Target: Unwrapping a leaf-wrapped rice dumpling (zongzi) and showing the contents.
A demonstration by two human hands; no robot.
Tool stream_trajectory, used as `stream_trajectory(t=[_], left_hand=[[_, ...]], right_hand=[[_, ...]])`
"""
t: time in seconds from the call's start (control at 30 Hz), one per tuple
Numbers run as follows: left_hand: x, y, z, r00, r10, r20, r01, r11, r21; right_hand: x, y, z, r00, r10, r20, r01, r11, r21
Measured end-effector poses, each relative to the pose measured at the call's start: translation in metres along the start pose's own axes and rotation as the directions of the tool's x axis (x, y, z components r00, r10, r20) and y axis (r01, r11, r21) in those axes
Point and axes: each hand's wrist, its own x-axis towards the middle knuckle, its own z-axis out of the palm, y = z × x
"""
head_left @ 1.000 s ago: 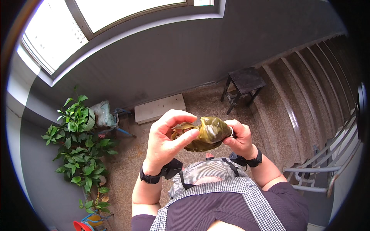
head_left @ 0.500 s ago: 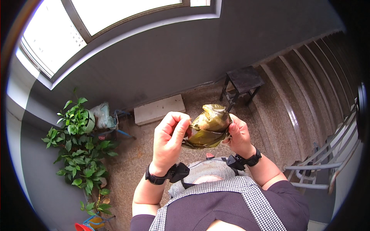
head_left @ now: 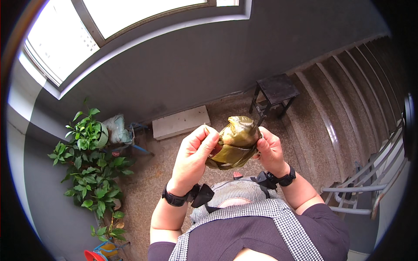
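Leaves [head_left: 230, 155] are probably needing gentle tension. My left hand [head_left: 190, 152] is pinching one end, my right hand [head_left: 271, 152] the other.

Notes on what I can't see from up here.
Far side of the leaf-wrapped bundle [head_left: 237, 141] faces away from me; some of my right fingers [head_left: 264, 146] vanish behind it, and my left fingers [head_left: 208, 142] curl their tips out of sight. One foot [head_left: 237, 174]: toes only, rest hidden by the apron [head_left: 237, 191]. Window [head_left: 143, 15] cropped above, view outside washed white; red container [head_left: 92, 256] cropped below; stairs [head_left: 337, 93] fade into darkness.
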Motion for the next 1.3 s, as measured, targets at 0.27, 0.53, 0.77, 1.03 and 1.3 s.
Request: stream_trajectory(t=[0.27,0.53,0.77,1.03,1.3], left_hand=[[0.001,-0.006,0.02,0.999,0.049,-0.015,-0.051,0.956,-0.288],[0.007,-0.033,0.014,1.0,-0.014,0.0,0.013,0.973,-0.231],[0.014,-0.016,0.004,0.948,0.165,-0.273,-0.177,0.984,-0.019],[0.013,-0.015,0.013,0.941,0.303,-0.153,-0.236,0.908,0.347],[0.007,-0.036,0.006,0.979,0.172,-0.11,-0.146,0.967,0.21]], right_hand=[[0.009,-0.022,0.013,0.943,0.331,0.043,-0.311,0.824,0.474],[0.021,-0.025,0.007,0.954,0.288,0.084,-0.271,0.705,0.655],[0.022,-0.018,-0.004,0.97,0.206,-0.13,-0.146,0.919,0.366],[0.023,-0.005,0.014,0.949,0.025,-0.315,-0.053,0.995,-0.08],[0.034,-0.019,-0.009,0.921,0.385,-0.051,-0.253,0.693,0.675]])
